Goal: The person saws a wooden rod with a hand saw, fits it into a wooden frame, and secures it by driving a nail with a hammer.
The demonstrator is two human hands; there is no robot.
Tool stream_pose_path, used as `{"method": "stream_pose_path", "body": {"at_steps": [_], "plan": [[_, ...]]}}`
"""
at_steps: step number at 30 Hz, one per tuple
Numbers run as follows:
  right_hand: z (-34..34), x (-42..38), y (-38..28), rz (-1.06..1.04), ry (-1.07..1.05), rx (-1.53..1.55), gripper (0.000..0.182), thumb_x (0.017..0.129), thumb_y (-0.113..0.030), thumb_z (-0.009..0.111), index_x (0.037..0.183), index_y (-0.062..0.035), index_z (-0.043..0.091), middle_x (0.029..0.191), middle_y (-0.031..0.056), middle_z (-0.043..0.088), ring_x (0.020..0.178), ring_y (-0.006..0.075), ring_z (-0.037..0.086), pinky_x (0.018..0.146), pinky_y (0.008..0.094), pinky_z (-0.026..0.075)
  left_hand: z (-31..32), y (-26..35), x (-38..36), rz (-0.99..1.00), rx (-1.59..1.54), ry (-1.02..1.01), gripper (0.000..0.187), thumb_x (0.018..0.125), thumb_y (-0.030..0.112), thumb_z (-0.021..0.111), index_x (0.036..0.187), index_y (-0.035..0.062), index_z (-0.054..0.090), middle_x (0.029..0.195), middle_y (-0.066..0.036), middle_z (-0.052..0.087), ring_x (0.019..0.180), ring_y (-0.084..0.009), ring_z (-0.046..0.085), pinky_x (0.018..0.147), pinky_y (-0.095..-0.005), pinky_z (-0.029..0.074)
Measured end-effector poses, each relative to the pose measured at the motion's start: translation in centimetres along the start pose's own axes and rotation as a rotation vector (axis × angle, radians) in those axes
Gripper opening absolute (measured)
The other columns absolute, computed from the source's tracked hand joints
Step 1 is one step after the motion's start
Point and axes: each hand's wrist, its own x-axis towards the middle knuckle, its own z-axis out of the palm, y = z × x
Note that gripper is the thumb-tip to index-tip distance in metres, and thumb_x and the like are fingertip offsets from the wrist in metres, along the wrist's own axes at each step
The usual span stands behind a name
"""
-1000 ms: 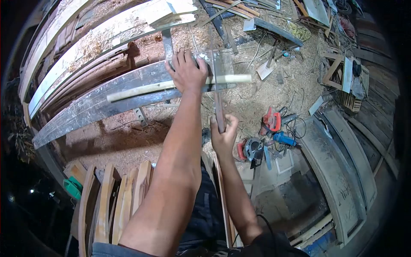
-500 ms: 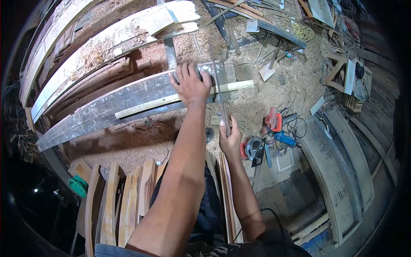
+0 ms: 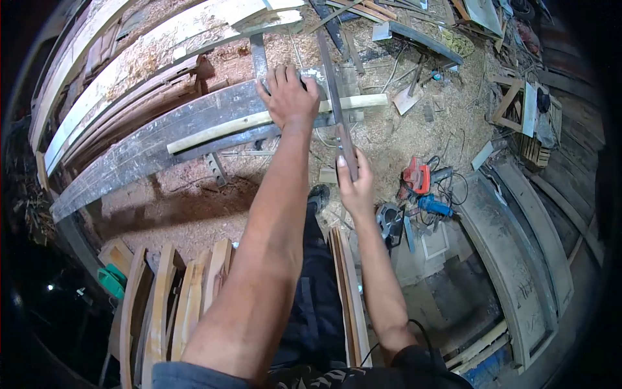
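Observation:
My left hand [image 3: 289, 97] lies palm down on a grey weathered plank [image 3: 194, 117], fingers spread and reaching forward. Under its heel and wrist runs a long pale wooden strip [image 3: 223, 133], laid along the plank with its right end sticking out past it. My right hand [image 3: 356, 178] is closed round the near end of what looks like a handsaw [image 3: 335, 97], seen almost edge-on. Its long dark blade points away from me and crosses the strip just right of my left hand. Whether the teeth are in the wood cannot be made out.
Shaving-covered beams [image 3: 175, 48] lie at upper left. On the right floor are a red power tool [image 3: 415, 176], a blue power tool [image 3: 435, 205] and a circular saw [image 3: 389, 220]. Upright boards [image 3: 162, 305] stand at lower left, curved frames [image 3: 512, 259] at lower right. Sawdust covers the ground.
The saw and my right hand have shifted slightly, and the blade shows broader and more of it is visible. My left hand stays on the plank. The view has tilted a little.

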Motion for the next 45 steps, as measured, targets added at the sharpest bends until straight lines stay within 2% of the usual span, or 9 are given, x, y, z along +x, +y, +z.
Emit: {"method": "stream_pose_path", "body": {"at_steps": [1,5,9,15,23,26,30,39,45], "plan": [[-0.2,-0.1,-2.6,0.139,-0.045,-0.103,0.053,0.094,-0.027,0.060,0.134,0.0065,0.052,0.084,0.0198,0.069,0.069,0.0315,0.069,0.064,0.0415,0.053,0.2,-0.2,0.0,0.024,0.014,0.019,0.042,0.091,0.031,0.048,0.126,0.0101,0.060,0.135,-0.007,0.055,0.137,-0.0242,0.039,0.119,-0.0545,0.013],[1.2,-0.6,-3.6,0.244,-0.104,-0.333,0.062,0.095,-0.027,0.057,0.143,0.0079,0.041,0.086,0.0360,0.064,0.086,0.0502,0.065,0.072,0.0488,0.053,0.8,0.2,-0.1,0.071,0.033,0.104,0.036,0.094,0.028,0.047,0.120,0.0088,0.061,0.130,-0.009,0.057,0.134,-0.0273,0.041,0.119,-0.0584,0.014],[0.8,-1.0,-2.4,0.154,-0.067,-0.240,0.063,0.095,-0.027,0.060,0.143,0.0076,0.038,0.086,0.0323,0.067,0.080,0.0435,0.070,0.070,0.0452,0.053,0.1,1.9,0.5,-0.068,0.028,0.038,0.036,0.095,0.031,0.047,0.120,0.0098,0.062,0.129,-0.009,0.057,0.134,-0.0254,0.041,0.120,-0.0581,0.013],[0.9,-3.7,0.3,0.310,0.062,0.073,0.040,0.084,-0.009,0.077,0.103,-0.0043,0.043,0.073,0.0059,0.056,0.065,0.0100,0.059,0.058,0.0266,0.047,0.7,1.5,0.0,-0.098,0.054,-0.002,0.037,0.094,0.033,0.048,0.120,0.0119,0.063,0.129,-0.006,0.057,0.133,-0.0228,0.042,0.121,-0.0553,0.010],[1.8,0.1,-3.6,0.170,0.060,-0.107,0.052,0.084,-0.005,0.067,0.130,0.0017,0.045,0.088,0.0216,0.070,0.076,0.0216,0.072,0.068,0.0335,0.054,0.7,1.9,-0.1,-0.097,0.074,0.007,0.039,0.090,0.031,0.051,0.122,0.0125,0.062,0.131,-0.005,0.057,0.133,-0.0224,0.042,0.122,-0.0547,0.009],[-0.8,-2.6,-3.2,0.422,-0.024,-0.057,0.047,0.084,-0.005,0.066,0.127,0.0003,0.048,0.085,0.0191,0.071,0.079,0.0218,0.072,0.070,0.0323,0.054,0.9,1.7,0.3,-0.080,0.078,0.008,0.039,0.089,0.030,0.052,0.122,0.0120,0.062,0.132,-0.006,0.056,0.133,-0.0224,0.042,0.121,-0.0554,0.010],[0.6,-1.3,-3.6,0.268,0.031,-0.068,0.044,0.085,-0.007,0.068,0.125,-0.0008,0.051,0.086,0.0172,0.072,0.077,0.0195,0.072,0.069,0.0316,0.055,0.4,1.9,0.4,-0.113,0.060,-0.046,0.040,0.089,0.030,0.051,0.122,0.0120,0.062,0.133,-0.006,0.056,0.136,-0.0230,0.039,0.121,-0.0557,0.011],[-4.0,-8.2,-0.4,0.344,0.009,-0.094,0.040,0.091,-0.017,0.070,0.122,0.0014,0.053,0.090,0.0162,0.072,0.079,0.0173,0.071,0.070,0.0318,0.055,0.8,1.7,0.2,-0.073,0.076,0.042,0.032,0.091,0.027,0.049,0.116,0.0124,0.062,0.121,-0.008,0.057,0.128,-0.0235,0.045,0.119,-0.0560,0.014],[-1.5,0.8,-5.1,0.430,-0.062,-0.175,0.037,0.093,-0.018,0.068,0.121,0.0011,0.054,0.081,0.0112,0.068,0.075,0.0169,0.069,0.071,0.0307,0.055,0.7,1.7,0.2,-0.084,0.082,0.012,0.032,0.091,0.027,0.049,0.116,0.0126,0.062,0.120,-0.008,0.057,0.127,-0.0240,0.046,0.119,-0.0563,0.014]]}}
